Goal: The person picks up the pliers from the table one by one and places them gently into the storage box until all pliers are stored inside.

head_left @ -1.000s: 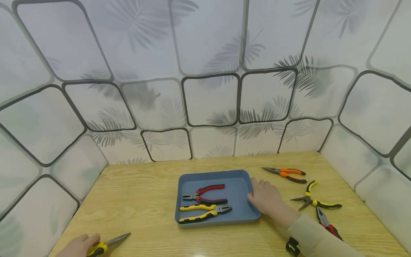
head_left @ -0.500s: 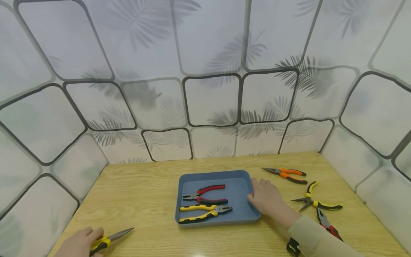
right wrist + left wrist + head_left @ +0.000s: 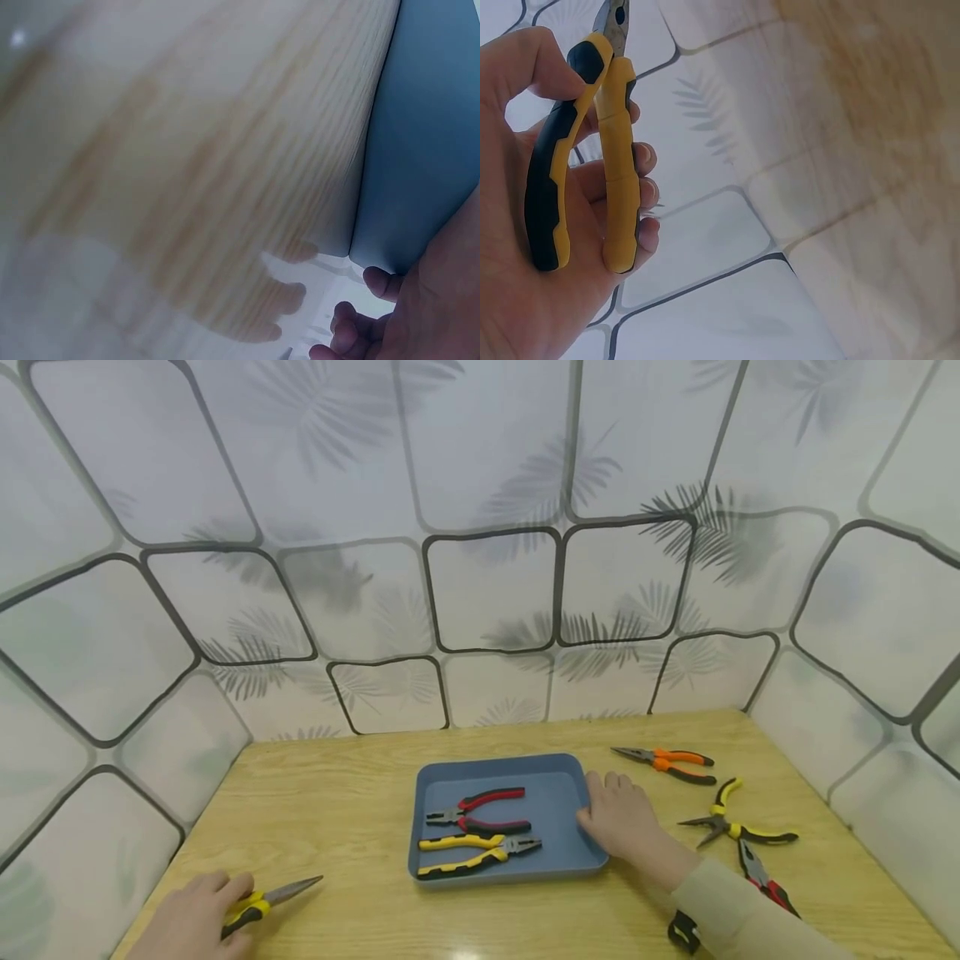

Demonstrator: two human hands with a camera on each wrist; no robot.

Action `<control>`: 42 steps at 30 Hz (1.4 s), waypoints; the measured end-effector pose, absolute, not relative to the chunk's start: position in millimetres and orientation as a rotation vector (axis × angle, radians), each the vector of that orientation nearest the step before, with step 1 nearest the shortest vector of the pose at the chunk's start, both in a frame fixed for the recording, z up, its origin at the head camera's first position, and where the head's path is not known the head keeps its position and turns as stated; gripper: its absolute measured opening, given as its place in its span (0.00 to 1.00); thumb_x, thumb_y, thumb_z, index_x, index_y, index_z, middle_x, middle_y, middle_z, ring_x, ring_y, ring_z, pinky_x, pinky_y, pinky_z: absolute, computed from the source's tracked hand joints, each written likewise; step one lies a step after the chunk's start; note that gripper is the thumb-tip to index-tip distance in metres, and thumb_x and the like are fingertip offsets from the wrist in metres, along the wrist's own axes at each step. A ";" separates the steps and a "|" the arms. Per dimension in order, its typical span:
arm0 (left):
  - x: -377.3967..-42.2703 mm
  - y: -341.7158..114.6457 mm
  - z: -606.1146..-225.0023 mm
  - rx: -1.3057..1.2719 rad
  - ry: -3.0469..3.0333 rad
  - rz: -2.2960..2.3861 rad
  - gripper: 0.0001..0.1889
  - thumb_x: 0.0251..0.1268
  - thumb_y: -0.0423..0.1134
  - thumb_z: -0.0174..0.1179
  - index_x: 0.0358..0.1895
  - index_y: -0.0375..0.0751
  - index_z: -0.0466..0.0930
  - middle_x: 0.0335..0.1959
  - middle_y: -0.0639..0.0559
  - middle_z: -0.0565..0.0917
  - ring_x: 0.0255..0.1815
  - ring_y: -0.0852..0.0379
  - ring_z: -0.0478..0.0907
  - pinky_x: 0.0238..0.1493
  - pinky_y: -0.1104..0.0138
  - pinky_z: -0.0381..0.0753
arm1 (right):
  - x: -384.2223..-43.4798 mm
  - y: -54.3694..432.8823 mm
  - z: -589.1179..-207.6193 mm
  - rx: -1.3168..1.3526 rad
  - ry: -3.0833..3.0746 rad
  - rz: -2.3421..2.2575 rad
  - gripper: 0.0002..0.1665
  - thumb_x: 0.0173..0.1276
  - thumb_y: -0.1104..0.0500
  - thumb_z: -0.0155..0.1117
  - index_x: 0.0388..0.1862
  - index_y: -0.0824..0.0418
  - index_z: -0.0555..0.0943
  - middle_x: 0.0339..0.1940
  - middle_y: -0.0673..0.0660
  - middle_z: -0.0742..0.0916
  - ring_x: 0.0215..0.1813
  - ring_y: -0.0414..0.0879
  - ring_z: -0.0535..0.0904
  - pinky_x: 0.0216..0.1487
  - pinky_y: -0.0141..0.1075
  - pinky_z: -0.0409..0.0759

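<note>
My left hand (image 3: pixel 191 914), at the front left over the table, grips yellow-and-black long-nose pliers (image 3: pixel 251 910) whose pointed tip aims to the right. Up close in the left wrist view, thumb and fingers wrap the pliers' handles (image 3: pixel 619 172). At the tray's right end my right hand (image 3: pixel 622 818) holds the rim of the blue tray (image 3: pixel 558 806). Inside that tray lie red-and-black combination pliers (image 3: pixel 480 812) and, in front of them, yellow-and-black combination pliers (image 3: pixel 483 853). In the right wrist view the tray's outer wall (image 3: pixel 412 135) stands beside the right hand's fingers (image 3: pixel 352 334).
Right of the tray lie orange-and-black long-nose pliers (image 3: pixel 663 762), spread yellow-and-black pliers (image 3: pixel 723 827) and red-and-black pliers (image 3: pixel 765 877). A black object (image 3: pixel 682 933) shows partly beneath the right sleeve. Patterned walls (image 3: pixel 495 593) enclose the wooden table (image 3: pixel 337 802) at the back and both sides.
My left hand has moved a little forward and to the right, carrying the long-nose pliers. The right hand, the tray and the other pliers stay in place.
</note>
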State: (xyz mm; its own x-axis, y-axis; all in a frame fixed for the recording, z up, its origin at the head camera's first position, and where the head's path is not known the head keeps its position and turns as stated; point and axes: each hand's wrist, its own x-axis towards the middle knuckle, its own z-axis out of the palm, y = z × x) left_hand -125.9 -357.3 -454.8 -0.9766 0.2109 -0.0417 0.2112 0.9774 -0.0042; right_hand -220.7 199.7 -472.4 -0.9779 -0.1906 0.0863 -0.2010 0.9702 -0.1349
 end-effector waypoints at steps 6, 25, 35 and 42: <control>-128.0 -348.3 -446.4 0.315 3.081 0.019 0.17 0.52 0.48 0.72 0.43 0.53 0.78 0.31 0.58 0.70 0.30 0.58 0.63 0.32 0.65 0.62 | -222.0 199.6 -470.4 0.310 -3.041 0.195 0.20 0.72 0.55 0.57 0.55 0.67 0.76 0.35 0.63 0.77 0.35 0.55 0.71 0.35 0.48 0.73; -135.0 -325.9 -436.6 0.339 3.108 0.050 0.16 0.52 0.46 0.72 0.42 0.55 0.76 0.31 0.59 0.69 0.33 0.58 0.63 0.37 0.57 0.65 | -220.4 200.1 -472.4 0.340 -3.008 0.138 0.14 0.72 0.54 0.59 0.41 0.64 0.70 0.33 0.61 0.72 0.35 0.54 0.66 0.36 0.45 0.67; -135.9 -315.4 -435.1 0.437 3.188 0.053 0.17 0.48 0.44 0.73 0.39 0.57 0.76 0.32 0.61 0.70 0.35 0.59 0.66 0.37 0.57 0.69 | -218.7 200.2 -471.9 0.366 -2.965 0.089 0.15 0.72 0.55 0.59 0.37 0.63 0.66 0.32 0.60 0.71 0.34 0.54 0.65 0.36 0.42 0.64; -140.8 -310.6 -433.0 0.481 3.163 0.048 0.17 0.49 0.44 0.74 0.42 0.56 0.79 0.33 0.62 0.72 0.37 0.59 0.70 0.39 0.55 0.72 | -218.0 198.5 -470.6 0.348 -2.984 0.096 0.14 0.73 0.54 0.60 0.45 0.64 0.72 0.37 0.63 0.74 0.39 0.56 0.69 0.40 0.48 0.71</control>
State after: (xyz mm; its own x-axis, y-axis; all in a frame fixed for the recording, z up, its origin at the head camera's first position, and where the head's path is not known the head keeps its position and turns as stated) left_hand -140.8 -310.6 -433.0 -0.9533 0.2958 0.0617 0.2975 0.9545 0.0210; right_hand -218.0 198.5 -470.6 -0.9641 -0.2246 0.1415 -0.2332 0.9713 -0.0477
